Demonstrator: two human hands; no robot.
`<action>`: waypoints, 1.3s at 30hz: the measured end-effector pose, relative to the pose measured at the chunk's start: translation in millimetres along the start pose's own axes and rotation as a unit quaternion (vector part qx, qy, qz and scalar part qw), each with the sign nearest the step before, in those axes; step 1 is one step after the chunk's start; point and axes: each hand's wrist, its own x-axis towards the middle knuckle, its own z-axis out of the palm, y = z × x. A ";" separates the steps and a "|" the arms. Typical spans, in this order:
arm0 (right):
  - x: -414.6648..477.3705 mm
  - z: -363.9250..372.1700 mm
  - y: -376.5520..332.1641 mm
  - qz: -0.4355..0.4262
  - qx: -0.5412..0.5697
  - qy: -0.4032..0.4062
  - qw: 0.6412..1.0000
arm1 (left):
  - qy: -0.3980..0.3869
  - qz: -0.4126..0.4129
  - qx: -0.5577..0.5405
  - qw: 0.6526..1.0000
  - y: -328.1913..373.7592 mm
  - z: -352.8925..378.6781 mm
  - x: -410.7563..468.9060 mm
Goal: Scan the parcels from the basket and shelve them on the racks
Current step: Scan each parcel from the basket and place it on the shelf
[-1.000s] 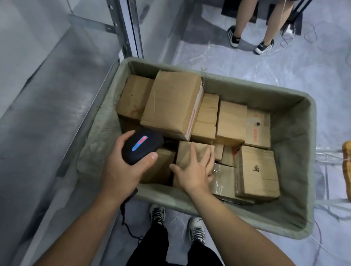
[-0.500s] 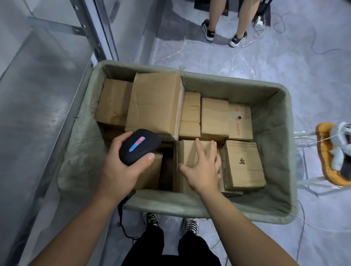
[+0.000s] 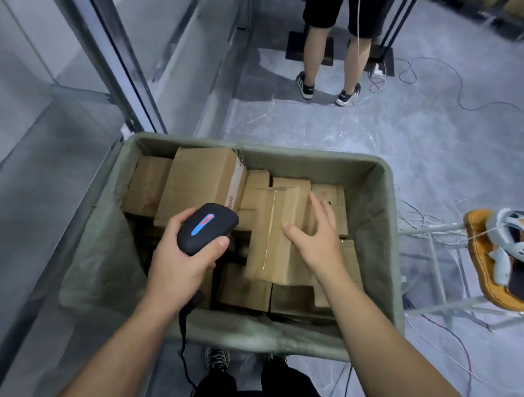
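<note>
Grey marbled floor, steel rack at nine o'clock, cloth basket. Left hand clamps the rounded black scanner; right hand splayed on a cardboard parcel.

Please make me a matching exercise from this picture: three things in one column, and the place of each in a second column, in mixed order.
Things:
1. black handheld scanner
2. long brown cardboard parcel
3. white headset

Places:
A. on the orange cushion beside the grey-green fabric basket
B. under the spread fingers of the right hand
C. gripped in the left hand

Pairs: 1-C, 2-B, 3-A
</note>
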 end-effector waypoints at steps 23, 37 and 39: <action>63.1 -15.7 -2.5 -0.073 -0.186 -0.072 0.977 | 0.111 0.003 -0.011 0.994 27.0 36.2 5.3; 52.2 -27.0 -4.8 0.047 -0.262 -0.033 0.963 | 0.082 0.000 -0.031 0.996 25.6 33.9 2.0; 54.7 -38.3 5.8 0.030 -0.188 -0.021 0.981 | 0.076 -0.001 -0.035 0.996 26.1 36.3 1.9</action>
